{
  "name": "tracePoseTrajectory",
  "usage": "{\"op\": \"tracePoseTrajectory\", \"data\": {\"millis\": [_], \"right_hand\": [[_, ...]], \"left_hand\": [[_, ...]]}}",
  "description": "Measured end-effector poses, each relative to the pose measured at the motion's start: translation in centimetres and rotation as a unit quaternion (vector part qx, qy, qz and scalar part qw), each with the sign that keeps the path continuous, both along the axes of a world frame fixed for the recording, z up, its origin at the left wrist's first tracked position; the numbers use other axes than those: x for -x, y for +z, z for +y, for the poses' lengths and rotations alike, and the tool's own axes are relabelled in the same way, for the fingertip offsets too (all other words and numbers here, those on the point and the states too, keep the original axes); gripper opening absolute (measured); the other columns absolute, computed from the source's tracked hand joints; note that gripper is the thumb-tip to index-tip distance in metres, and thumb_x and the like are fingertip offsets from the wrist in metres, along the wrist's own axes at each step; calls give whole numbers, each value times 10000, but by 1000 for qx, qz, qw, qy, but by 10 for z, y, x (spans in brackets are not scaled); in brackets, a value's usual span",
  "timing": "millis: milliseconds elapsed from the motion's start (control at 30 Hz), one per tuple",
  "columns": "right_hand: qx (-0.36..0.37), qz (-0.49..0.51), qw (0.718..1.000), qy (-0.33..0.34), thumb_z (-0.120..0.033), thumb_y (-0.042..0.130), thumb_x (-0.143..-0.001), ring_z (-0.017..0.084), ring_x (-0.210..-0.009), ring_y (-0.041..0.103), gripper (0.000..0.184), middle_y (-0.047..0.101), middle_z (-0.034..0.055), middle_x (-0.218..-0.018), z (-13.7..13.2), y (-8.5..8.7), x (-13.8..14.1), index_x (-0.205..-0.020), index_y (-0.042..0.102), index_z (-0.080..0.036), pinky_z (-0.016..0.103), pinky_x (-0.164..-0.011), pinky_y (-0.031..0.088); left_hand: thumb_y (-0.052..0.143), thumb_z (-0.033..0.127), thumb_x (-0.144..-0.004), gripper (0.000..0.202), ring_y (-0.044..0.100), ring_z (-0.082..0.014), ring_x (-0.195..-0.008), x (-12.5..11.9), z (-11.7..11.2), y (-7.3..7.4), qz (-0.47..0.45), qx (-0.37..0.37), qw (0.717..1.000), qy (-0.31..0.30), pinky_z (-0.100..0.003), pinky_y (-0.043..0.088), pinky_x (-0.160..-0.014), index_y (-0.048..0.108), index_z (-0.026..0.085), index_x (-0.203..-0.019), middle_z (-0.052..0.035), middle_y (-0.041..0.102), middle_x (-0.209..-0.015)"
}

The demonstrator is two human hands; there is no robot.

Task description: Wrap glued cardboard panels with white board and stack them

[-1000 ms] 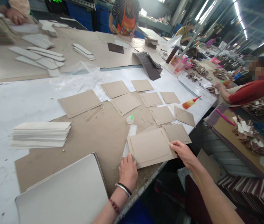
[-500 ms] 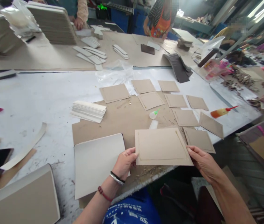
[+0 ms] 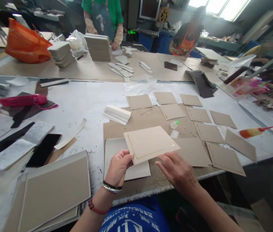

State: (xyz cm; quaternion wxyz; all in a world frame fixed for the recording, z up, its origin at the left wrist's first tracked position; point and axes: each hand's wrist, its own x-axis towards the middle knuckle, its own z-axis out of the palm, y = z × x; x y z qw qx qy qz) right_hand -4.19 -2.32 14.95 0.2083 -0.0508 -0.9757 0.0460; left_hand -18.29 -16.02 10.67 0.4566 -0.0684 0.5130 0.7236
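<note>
A beige cardboard piece (image 3: 152,143) with a glossy line of glue near its edges is tilted in the air. My left hand (image 3: 118,166) pinches its lower left corner between thumb and fingers. Just below the card's lower edge is my right hand (image 3: 178,170), its fingers loosely stretched and the fingertips close to that edge; whether they touch it I cannot tell. Beneath the card lies a larger pale board (image 3: 136,170), partly covered by the card and my left hand. To the right, another plain beige piece (image 3: 192,151) rests on the brown work sheet (image 3: 117,129).
Several glue-lined beige cards (image 3: 209,132) lie spread on the right. A small green-tipped bottle (image 3: 175,124), a red-tipped bottle (image 3: 252,132) and a stack of white strips (image 3: 117,115) are nearby. Larger boards (image 3: 56,187) and a phone (image 3: 44,150) lie left. A co-worker (image 3: 105,22) stands across.
The card has moved left over the pale board and tilted. My right hand has come off its right corner to below its lower edge. The view has turned left.
</note>
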Motion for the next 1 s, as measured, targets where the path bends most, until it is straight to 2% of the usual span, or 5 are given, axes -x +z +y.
{"op": "tracePoseTrajectory", "data": {"millis": [367,500,667,800,1000], "right_hand": [[-132,54,989,36,-130,474,-818,120,-665,509,96,583,26,-720,-12,17,22,-831,556,-180,239,-611,373],[149,160,962,-165,-270,521,-806,112,-603,529,88,560,2,-664,-13,24,18,-768,501,-193,230,-569,411],[592,221,736,-242,-407,591,-740,108,-534,556,259,568,-43,-578,-35,-9,19,-760,443,-194,260,-574,478],[680,220,651,-254,-419,649,-680,94,-547,555,311,569,-56,-573,-62,-44,25,-743,449,-190,252,-596,491],[673,182,661,-278,-435,616,-705,89,-562,542,293,543,-54,-603,-87,-73,28,-719,462,-186,240,-574,484]], "left_hand": [[631,415,-651,404,607,-145,-623,2,-24,34,61,-48,997,0,-258,442,-604,541,116,-908,-64,653,-743],[573,480,-693,414,609,-151,-681,5,-41,16,158,47,986,34,-258,446,-618,563,127,-909,-82,656,-815],[581,471,-672,518,599,-207,-908,-9,-58,-26,164,112,980,13,-321,442,-810,548,117,-1050,-127,630,-1020],[523,489,-701,466,602,-214,-867,-17,-70,-38,214,122,968,-43,-333,444,-805,599,131,-990,-91,659,-914],[499,481,-712,327,543,-156,-617,-6,-90,-49,309,219,925,-23,-273,419,-623,601,171,-724,1,584,-599]]}}
